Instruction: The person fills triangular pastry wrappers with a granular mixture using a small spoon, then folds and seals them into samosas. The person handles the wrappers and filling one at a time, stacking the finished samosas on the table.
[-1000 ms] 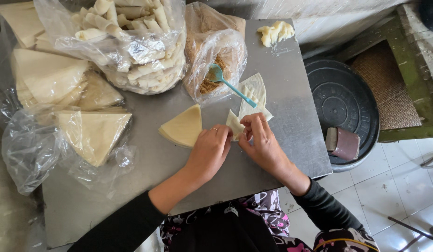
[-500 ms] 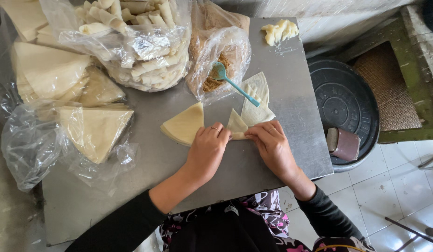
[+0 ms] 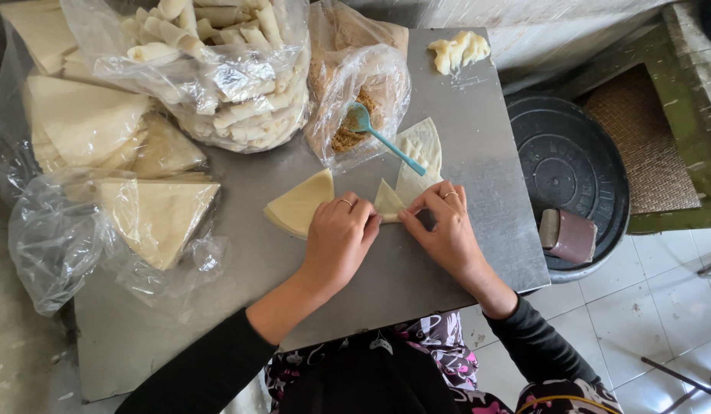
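Fingers (image 3: 354, 215) of the left hand (image 3: 336, 241) lie curled and close together, pressing down on the near edge of a small pastry wedge (image 3: 388, 201) on the metal surface (image 3: 447, 268). Left of that wedge sits a thicker stack of cut wedges (image 3: 300, 203), just beside the left knuckles, and far left of it lie loose plastic bags of larger triangular sheets (image 3: 156, 215). Behind the wedge, a big clear bag of finished rolls (image 3: 217, 69) stands next to an open bag of brown filling (image 3: 348, 134) with a teal spoon (image 3: 382, 138) resting in it.

Just right of the wedge, a second thin wrapper sheet (image 3: 421, 153) points away from the person. The right hand (image 3: 447, 234) pinches narrowly at the wedge's right corner, thumb and forefinger nearly touching the left fingertips.

To fold well, I judge both hands should keep the dough flat against the surface, tuck the corner snugly without stretching it, and roll evenly so the thin sheet does not tear.

Further right and behind the wedge, a lump of pale paste (image 3: 459, 52) sits near the surface's far corner; beyond the edge stands a dark round lid (image 3: 566, 172) bearing a small brown block (image 3: 569, 236).
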